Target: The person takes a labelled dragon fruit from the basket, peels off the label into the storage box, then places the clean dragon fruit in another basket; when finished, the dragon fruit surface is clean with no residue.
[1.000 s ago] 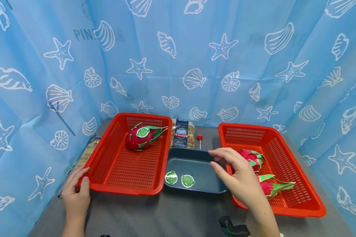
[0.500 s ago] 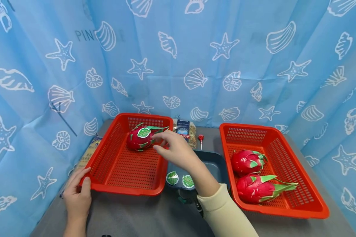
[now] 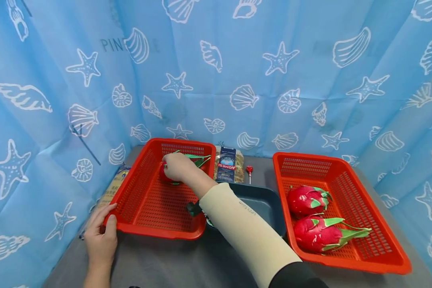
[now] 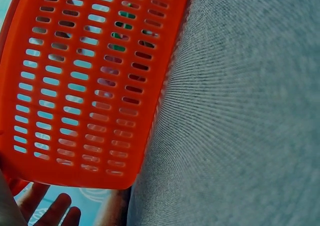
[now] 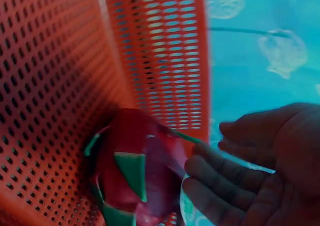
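Observation:
My left hand (image 3: pixel 101 240) grips the front left corner of the left red plastic basket (image 3: pixel 196 228), thumb and index finger at the rim. In the left wrist view, the left hand (image 4: pixel 52 208) has its other fingers loose beyond the slotted wall. My right hand (image 3: pixel 176 166) is inside that basket, over a dragon fruit (image 3: pixel 164 173) and covering most of it; green leaf tips show behind. The right wrist view shows the right hand (image 5: pixel 265 171) with fingers apart, fingertips right beside the dragon fruit (image 5: pixel 132 161) and a green-white sticker's edge below them.
A dark rectangular tray (image 3: pixel 263 200) stands between the baskets, partly under my right sleeve. The right red basket (image 3: pixel 389 256) holds two dragon fruits (image 3: pixel 315 234). Behind the tray lie a pasta bag (image 3: pixel 227 165) and a red lollipop (image 3: pixel 249 171). Another bag (image 3: pixel 117 182) lies left of the left basket.
My right hand has moved left from beside the right basket, across the tray, to the dragon fruit in the left basket. My left hand has stayed at the basket corner.

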`<state>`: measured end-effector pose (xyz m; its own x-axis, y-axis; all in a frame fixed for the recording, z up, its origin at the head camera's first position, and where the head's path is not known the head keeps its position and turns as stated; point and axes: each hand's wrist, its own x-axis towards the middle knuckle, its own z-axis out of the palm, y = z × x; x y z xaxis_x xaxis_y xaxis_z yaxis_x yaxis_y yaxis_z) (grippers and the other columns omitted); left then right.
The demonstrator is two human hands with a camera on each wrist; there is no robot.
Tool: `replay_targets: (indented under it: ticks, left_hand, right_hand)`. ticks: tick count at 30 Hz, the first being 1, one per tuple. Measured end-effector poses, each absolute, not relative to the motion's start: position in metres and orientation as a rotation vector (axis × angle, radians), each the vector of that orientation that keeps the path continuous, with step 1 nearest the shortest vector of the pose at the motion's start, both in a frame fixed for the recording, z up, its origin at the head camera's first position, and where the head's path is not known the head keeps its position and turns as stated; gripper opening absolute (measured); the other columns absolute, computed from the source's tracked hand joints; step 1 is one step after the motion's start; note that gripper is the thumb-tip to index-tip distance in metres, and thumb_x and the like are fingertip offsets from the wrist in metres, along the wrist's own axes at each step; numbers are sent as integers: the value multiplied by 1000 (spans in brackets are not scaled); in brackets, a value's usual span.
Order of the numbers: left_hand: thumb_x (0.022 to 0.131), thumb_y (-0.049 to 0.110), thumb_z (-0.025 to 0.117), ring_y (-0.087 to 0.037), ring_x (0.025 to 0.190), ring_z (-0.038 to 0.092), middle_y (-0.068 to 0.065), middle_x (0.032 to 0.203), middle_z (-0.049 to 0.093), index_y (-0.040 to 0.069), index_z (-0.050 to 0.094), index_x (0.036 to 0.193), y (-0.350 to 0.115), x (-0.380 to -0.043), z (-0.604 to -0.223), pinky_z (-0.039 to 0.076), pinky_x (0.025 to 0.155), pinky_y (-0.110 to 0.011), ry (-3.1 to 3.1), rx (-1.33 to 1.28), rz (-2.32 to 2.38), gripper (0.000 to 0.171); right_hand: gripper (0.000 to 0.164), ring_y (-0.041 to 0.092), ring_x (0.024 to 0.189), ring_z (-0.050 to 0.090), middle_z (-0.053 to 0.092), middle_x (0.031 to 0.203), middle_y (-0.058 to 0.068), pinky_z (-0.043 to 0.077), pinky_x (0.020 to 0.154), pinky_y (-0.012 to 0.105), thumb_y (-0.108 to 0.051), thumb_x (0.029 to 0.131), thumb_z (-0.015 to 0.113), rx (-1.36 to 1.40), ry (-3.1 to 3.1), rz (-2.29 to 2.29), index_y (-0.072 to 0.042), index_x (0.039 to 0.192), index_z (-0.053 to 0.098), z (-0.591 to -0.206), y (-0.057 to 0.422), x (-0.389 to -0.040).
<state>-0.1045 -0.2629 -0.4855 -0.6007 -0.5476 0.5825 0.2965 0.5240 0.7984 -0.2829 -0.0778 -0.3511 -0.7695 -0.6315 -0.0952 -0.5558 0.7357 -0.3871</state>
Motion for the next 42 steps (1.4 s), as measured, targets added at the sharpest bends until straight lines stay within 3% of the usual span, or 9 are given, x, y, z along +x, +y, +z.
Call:
replay_targets:
  ticks: [2,4,7,18,22,27,30,35,42]
  left_hand:
    - [91,-13,55,-7,113,57,-26,117,65,-9,73,113,-261,-104,-485,43,93,-10,-1871,198,-1206,29]
    - [91,-12,56,-7,114,58,-27,118,66,-8,73,114,-261,-105,-486,42,95,-11,-1875,195,-1215,29]
    - [92,-9,58,-8,116,57,-23,120,67,-4,75,116,-265,-107,-492,42,97,-12,-1889,218,-1221,30]
    - [95,-4,59,-7,118,57,-13,126,68,6,76,121,-274,-107,-498,44,96,-11,-1926,288,-1221,32]
    - [95,-5,60,-7,116,57,-17,124,68,1,75,119,-272,-107,-497,44,95,-11,-1892,261,-1238,29]
    - [96,-3,60,-8,117,57,-15,125,68,1,76,119,-271,-107,-497,44,96,-11,-1900,259,-1248,28]
    - [97,-1,60,-7,118,57,-13,126,68,5,76,121,-270,-107,-496,44,97,-11,-1916,284,-1251,29]
    - [98,0,59,-5,118,56,-14,128,67,5,76,121,-268,-108,-494,44,96,-10,-1924,309,-1247,29]
    - [99,4,59,-4,117,56,-14,128,67,7,75,123,-268,-106,-497,44,95,-10,-1940,341,-1232,29]
  right_hand:
    - [19,14,69,47,70,99,8,42,64,25,-9,104,53,-917,2751,-388,-8,107,71,-358,-86,-288]
    - [19,17,65,41,63,81,8,38,58,27,-8,103,54,-881,2762,-331,-9,89,66,-364,-92,-291]
    - [24,16,60,42,57,71,4,38,53,26,-8,102,58,-828,2801,-343,-12,78,62,-375,-99,-295]
    - [23,14,56,48,59,66,2,40,52,24,-13,104,57,-746,2866,-659,-15,87,72,-397,-111,-299]
    - [30,13,60,56,59,66,1,44,54,24,-16,105,57,-701,2917,-704,-15,78,69,-402,-113,-297]
    - [37,13,57,52,59,61,1,41,50,23,-14,104,56,-666,2962,-743,-14,68,66,-402,-111,-295]
    - [31,11,55,51,68,69,3,40,49,21,-12,102,57,-689,2951,-811,-10,78,76,-397,-105,-291]
    - [23,11,62,64,77,91,4,46,50,20,-9,102,61,-633,2783,-1122,-7,114,79,-387,-91,-286]
    - [24,23,76,74,75,83,9,60,66,29,-6,102,63,-426,2349,-1556,2,121,74,-375,-73,-276]
